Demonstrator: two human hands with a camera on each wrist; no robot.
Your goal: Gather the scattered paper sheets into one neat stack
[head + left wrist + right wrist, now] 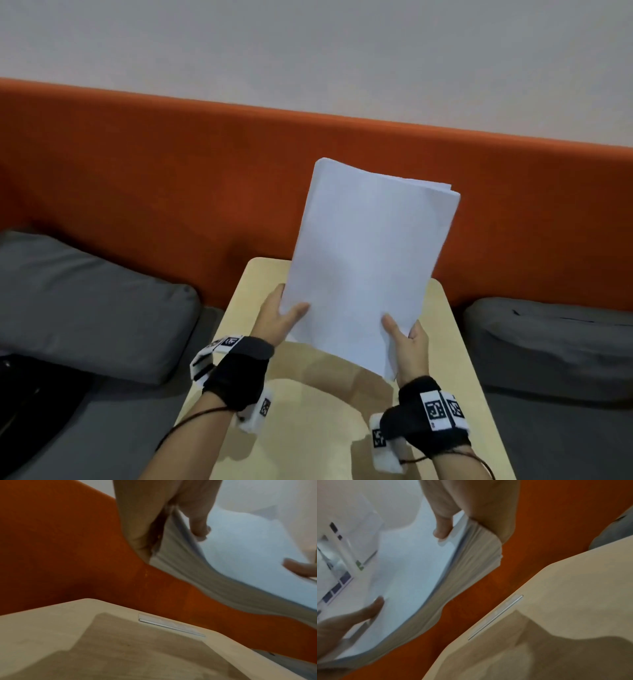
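i hold the paper stack [370,260] up off the worktop [329,411], tilted away from me toward the orange backrest [171,171]. my left hand [281,317] pinches its lower left edge, thumb on top, and my right hand [409,346] pinches the lower right corner the same way. the top edges fan slightly. grey cushions [85,301] lie to either side.

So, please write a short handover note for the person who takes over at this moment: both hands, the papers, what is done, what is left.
Left hand: grips the paper stack at its lower left edge.
Right hand: grips the lower right corner.
Stack: held up above the table, tilted, top right corners slightly fanned.
Done: sheets seem gathered; none visible loose on the table.
Left: probably square the edges and lay the stack down.
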